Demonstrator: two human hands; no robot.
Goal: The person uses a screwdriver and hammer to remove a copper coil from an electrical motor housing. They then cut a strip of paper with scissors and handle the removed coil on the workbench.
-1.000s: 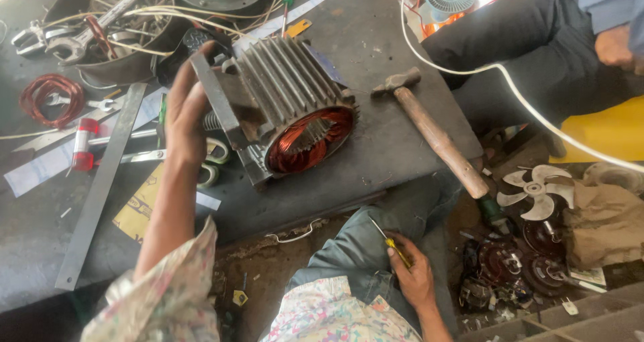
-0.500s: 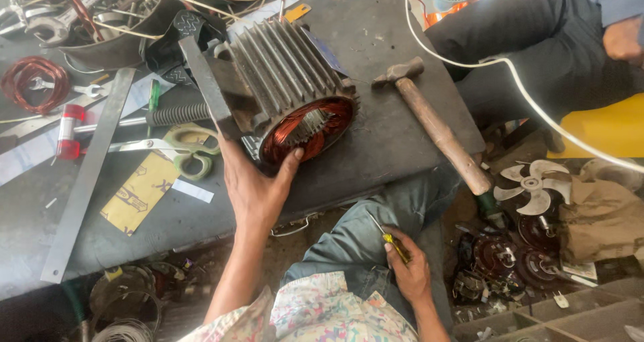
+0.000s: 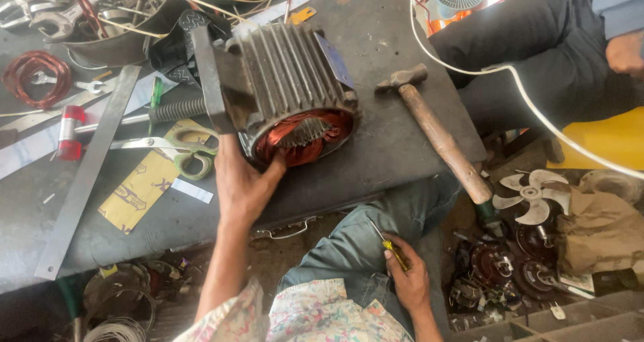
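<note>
Stator (image 3: 288, 90) lies on its side on the dark bench (image 3: 376, 147), open end toward the person, copper windings showing inside. It looks heavy and rigid, a finned cast shell; the fins and flat foot seem the safe places to take hold, while the varnished copper looks easily nicked. Left hand (image 3: 243, 184) grips the lower rim of the opening, thumb hooked just inside against the windings. Right hand (image 3: 408, 278) rests on the knee, closed round a small screwdriver (image 3: 392, 248). Scissors (image 3: 178, 151) lie just left of the gripping hand, a hammer (image 3: 436, 131) well to its right.
</note>
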